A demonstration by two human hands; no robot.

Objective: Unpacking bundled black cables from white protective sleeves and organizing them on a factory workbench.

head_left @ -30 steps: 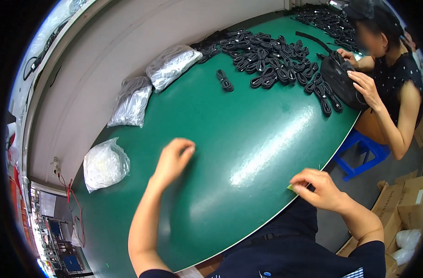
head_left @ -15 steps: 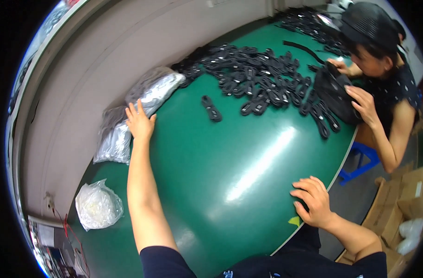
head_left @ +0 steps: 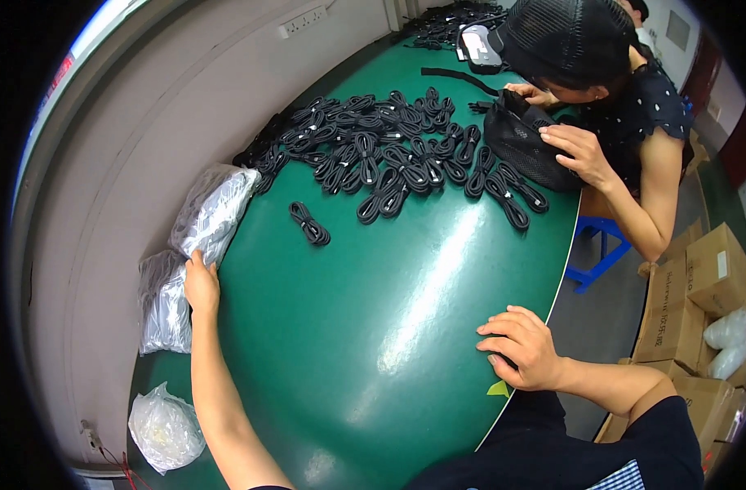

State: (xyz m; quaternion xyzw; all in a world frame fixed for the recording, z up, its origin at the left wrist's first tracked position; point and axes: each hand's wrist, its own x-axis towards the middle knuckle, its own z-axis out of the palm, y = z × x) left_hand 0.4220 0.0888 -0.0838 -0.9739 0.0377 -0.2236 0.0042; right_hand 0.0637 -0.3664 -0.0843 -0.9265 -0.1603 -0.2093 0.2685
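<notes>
My left hand [head_left: 202, 286] is at the left of the table, where two clear plastic bags meet. Its fingers are drawn in at the lower end of the upper plastic bag [head_left: 215, 208], which has silvery, grey contents; its fingertips are partly hidden. Against the wrist side lies the lower plastic bag [head_left: 165, 306], similar in look. My right hand [head_left: 524, 349] rests by the table's right edge, fingers loosely bent and apart, holding nothing. One coiled black cable [head_left: 309, 224] lies alone on the green table [head_left: 332, 318], beyond both hands.
A pile of coiled black cables [head_left: 365, 155] covers the far part of the table. At the far right a co-worker handles a black mesh bag [head_left: 524, 139]. A crumpled clear bag [head_left: 165, 429] sits near left, and cardboard boxes [head_left: 667, 314] stand on the floor at right.
My left hand's spread fingers have drawn together at the upper plastic bag's end. The whole view has shifted, while my right hand stays by the table edge in much the same pose.
</notes>
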